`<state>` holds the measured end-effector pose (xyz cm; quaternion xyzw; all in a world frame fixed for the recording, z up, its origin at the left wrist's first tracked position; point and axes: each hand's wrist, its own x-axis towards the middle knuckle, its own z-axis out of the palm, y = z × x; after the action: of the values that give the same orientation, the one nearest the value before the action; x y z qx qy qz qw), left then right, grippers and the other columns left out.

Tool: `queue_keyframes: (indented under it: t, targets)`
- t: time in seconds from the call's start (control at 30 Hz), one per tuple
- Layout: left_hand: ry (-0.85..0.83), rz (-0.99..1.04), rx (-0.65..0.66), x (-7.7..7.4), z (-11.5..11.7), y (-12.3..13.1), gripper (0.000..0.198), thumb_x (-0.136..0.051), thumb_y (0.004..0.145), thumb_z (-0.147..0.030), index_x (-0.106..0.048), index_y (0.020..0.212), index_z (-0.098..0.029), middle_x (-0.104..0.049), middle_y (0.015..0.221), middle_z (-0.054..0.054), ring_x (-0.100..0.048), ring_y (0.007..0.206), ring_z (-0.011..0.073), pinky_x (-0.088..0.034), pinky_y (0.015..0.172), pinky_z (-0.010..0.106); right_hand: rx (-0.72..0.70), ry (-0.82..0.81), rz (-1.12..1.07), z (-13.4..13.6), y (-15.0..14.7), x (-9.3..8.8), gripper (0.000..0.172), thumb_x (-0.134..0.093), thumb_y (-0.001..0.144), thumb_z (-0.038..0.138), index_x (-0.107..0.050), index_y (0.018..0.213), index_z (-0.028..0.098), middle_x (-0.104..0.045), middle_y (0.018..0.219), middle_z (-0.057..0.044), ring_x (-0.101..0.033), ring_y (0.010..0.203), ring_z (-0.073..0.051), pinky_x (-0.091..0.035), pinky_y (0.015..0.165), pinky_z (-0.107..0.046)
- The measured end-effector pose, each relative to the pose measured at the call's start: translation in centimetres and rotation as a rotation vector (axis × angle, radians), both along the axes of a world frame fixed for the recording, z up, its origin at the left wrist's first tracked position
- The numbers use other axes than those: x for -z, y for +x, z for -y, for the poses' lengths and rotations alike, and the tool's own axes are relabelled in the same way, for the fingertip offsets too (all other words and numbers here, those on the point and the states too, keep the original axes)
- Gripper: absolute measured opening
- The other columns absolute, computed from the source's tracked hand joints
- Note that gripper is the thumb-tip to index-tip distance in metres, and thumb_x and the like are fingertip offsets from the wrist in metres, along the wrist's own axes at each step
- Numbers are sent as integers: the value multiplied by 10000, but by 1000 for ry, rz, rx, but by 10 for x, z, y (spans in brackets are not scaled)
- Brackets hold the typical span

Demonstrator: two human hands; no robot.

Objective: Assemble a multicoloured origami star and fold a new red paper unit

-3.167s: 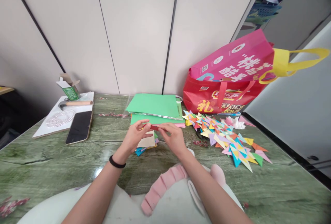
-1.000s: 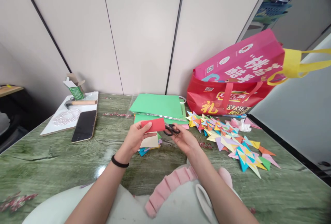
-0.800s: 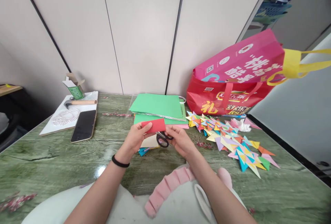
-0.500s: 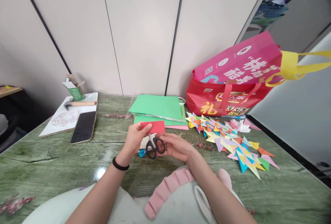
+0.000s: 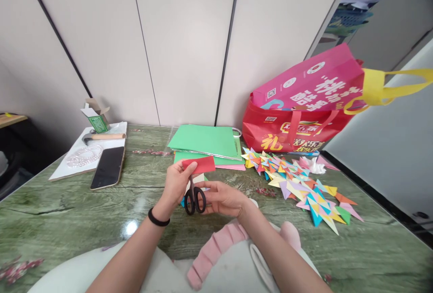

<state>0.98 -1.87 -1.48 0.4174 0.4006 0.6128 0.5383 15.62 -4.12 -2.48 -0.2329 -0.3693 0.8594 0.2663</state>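
A red paper [image 5: 204, 165] is pinched between the thumb and fingers of my left hand [image 5: 175, 183], which wears a black band at the wrist. Just below the paper hang scissors [image 5: 195, 199] with black handles, their loops pointing down. My right hand [image 5: 221, 199] is at the scissors' handles, fingers bent around their right side. The blades run up toward the red paper, and their tips are hidden behind my left hand and the paper. Cream and blue paper pieces [image 5: 199, 179] show beneath the hands.
Green sheets [image 5: 206, 140] lie behind my hands. Folded coloured paper pieces [image 5: 318, 202] spread at the right, before a red bag [image 5: 264, 126] and a pink bag [image 5: 311, 78]. At the left are a phone [image 5: 108, 168], a hammer [image 5: 108, 136], beads [image 5: 84, 155] and a small box [image 5: 98, 121].
The scissors have turned more upright and shifted slightly left and down, their loops now closer together. My right hand has moved with them. The red paper is still in my left hand, tilted slightly.
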Motion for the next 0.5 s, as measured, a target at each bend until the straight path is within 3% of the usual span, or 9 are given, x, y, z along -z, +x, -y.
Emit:
queue_keyframes:
  t: [0.17, 0.27, 0.33, 0.4, 0.5]
  targets:
    - [-97, -113, 6, -4, 7, 4, 269, -718, 614, -358, -637, 740, -135, -629, 570, -7, -540, 464, 96, -402, 392, 178, -35, 62, -35, 2, -3, 2, 440, -753, 634, 225, -555, 1016, 130, -664, 836, -74, -646, 771, -166, -472, 705, -280]
    - [-4, -61, -50, -6, 4, -1, 275, -719, 625, -329, -655, 808, -134, -696, 790, 48, -624, 665, 136, -493, 563, 214, 32, 39, -54, 2, -5, 4, 460, -767, 607, 209, -558, 1009, 126, -653, 785, -41, -648, 691, -150, -479, 662, -266]
    - [36, 46, -97, -8, 0, -7, 277, -718, 633, -318, -648, 828, -134, -699, 871, 63, -640, 745, 157, -515, 663, 258, 164, 19, -55, 0, -5, 5, 467, -781, 579, 195, -550, 980, 140, -652, 752, -22, -642, 636, -133, -477, 616, -245]
    - [21, 144, -135, -10, -4, -13, 265, -740, 605, -314, -623, 756, -132, -697, 761, 39, -645, 669, 156, -532, 645, 287, 371, 7, -80, -4, -4, 5, 458, -798, 540, 176, -525, 908, 168, -665, 755, -16, -636, 621, -120, -476, 619, -239]
    - [-49, 116, -65, -11, -5, -16, 288, -758, 577, -301, -617, 750, -120, -692, 726, 39, -653, 623, 167, -554, 615, 310, 670, 32, -117, -10, -1, 5, 459, -809, 508, 179, -470, 818, 199, -683, 796, -18, -632, 654, -116, -477, 659, -250]
